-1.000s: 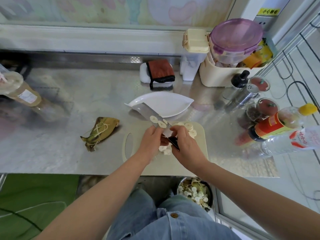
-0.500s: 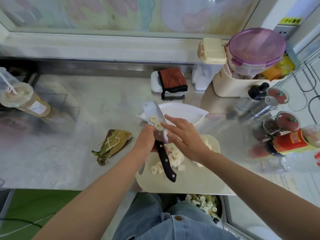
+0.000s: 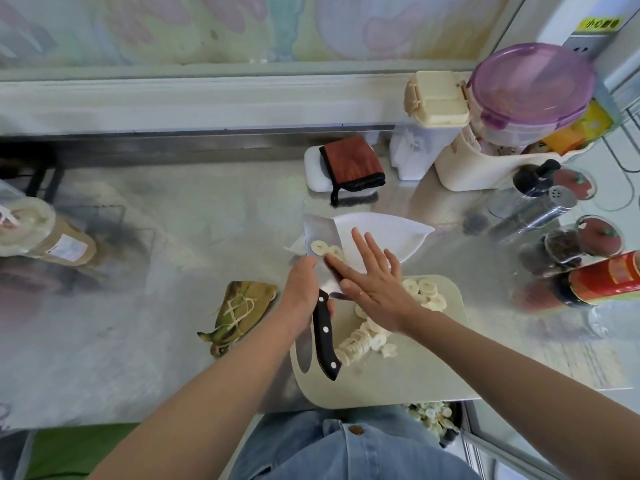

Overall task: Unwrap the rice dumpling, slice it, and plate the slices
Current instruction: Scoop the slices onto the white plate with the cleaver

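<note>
A wrapped rice dumpling [image 3: 239, 310], in green-brown leaves tied with white string, lies on the steel counter left of the beige cutting board [image 3: 398, 375]. My left hand [image 3: 303, 292] grips a black-handled knife [image 3: 323, 337] where blade meets handle. The blade [image 3: 318, 230] reaches over the edge of the white leaf-shaped plate [image 3: 391, 230] and carries a few pale round slices [image 3: 320, 247]. My right hand [image 3: 374, 285] is spread flat over the blade, fingertips at those slices. More slices [image 3: 363, 337] lie heaped on the board.
A folded red-brown cloth [image 3: 353, 168] sits on a white block behind the plate. Jars, shakers and bottles [image 3: 554, 216] crowd the right side, and a cream tub with a purple-lidded container [image 3: 530, 88] stands at the back right. A drink cup [image 3: 45, 237] lies far left. A bin of scraps [image 3: 433, 417] sits below the counter edge.
The knife has passed from my right hand to my left. The blade has swung over the plate, and my right hand has opened and spread flat over it.
</note>
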